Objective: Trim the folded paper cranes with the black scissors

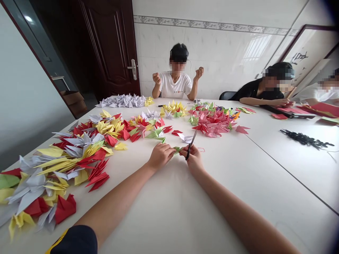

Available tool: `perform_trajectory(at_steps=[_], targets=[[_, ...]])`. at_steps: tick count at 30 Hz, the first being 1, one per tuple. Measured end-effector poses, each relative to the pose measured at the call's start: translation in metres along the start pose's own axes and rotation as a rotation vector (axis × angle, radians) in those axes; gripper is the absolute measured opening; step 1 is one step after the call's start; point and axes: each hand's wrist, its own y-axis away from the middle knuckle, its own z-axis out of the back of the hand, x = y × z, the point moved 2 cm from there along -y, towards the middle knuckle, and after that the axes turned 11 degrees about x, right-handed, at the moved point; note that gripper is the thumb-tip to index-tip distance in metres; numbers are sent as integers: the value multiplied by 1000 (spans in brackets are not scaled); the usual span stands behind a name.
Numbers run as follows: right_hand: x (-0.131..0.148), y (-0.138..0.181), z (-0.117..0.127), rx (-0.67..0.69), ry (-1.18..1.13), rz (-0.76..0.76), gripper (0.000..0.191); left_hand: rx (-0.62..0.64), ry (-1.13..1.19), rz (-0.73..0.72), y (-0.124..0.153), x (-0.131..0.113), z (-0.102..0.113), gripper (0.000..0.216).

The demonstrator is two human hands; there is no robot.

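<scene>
Near the middle of the white table [169,211], my left hand [161,155] pinches a small green folded-paper crane [177,150]. My right hand [196,160] holds a pair of dark-handled scissors [191,144], blades pointing up and away from me. Its fingertips also meet the right side of the green crane. Much of the crane is hidden by my fingers. Just beyond my hands lies a white paper crane [186,138], and a thin red loop [201,150] rests right of my right hand.
Heaped red, yellow and white paper cranes [92,141] spread along the left. A pink pile [213,121] lies ahead right, and white cranes [122,101] sit at the far edge. A black stringy bundle [305,138] is at right. Several people sit around the table, one opposite [174,84].
</scene>
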Motion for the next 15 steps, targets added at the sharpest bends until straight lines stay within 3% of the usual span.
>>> perform_trajectory(at_steps=[15], targets=[[3, 1, -3, 0, -12, -16, 32, 44, -22, 1, -3, -3, 3, 24]])
